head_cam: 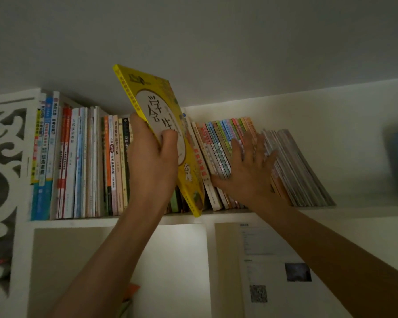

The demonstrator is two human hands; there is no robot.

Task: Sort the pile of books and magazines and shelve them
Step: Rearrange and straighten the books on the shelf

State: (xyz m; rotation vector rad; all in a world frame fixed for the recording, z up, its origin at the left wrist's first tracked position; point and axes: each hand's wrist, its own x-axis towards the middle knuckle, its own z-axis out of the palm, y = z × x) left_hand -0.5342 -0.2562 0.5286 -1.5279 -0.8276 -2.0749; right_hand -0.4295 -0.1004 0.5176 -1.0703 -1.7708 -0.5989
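Observation:
A thin yellow book (pixel 147 92) with a white oval on its cover is tilted in front of the top shelf (pixel 78 221), its lower corner near the shelf edge. My left hand (pixel 151 161) grips it by its spine edge, thumb on the cover. My right hand (pixel 246 166) lies flat with spread fingers against a row of leaning thin colourful books (pixel 218 143), pressing them to the right. Upright books (pixel 78 161) fill the shelf's left part. Behind the yellow book the shelf's middle is hidden.
A stack of thin magazines (pixel 301 171) leans at the right end of the row; beyond it the shelf is bare. A white carved panel (pixel 2 180) borders the left. Below are two compartments with a divider (pixel 209 260) and a printed sheet (pixel 269 260).

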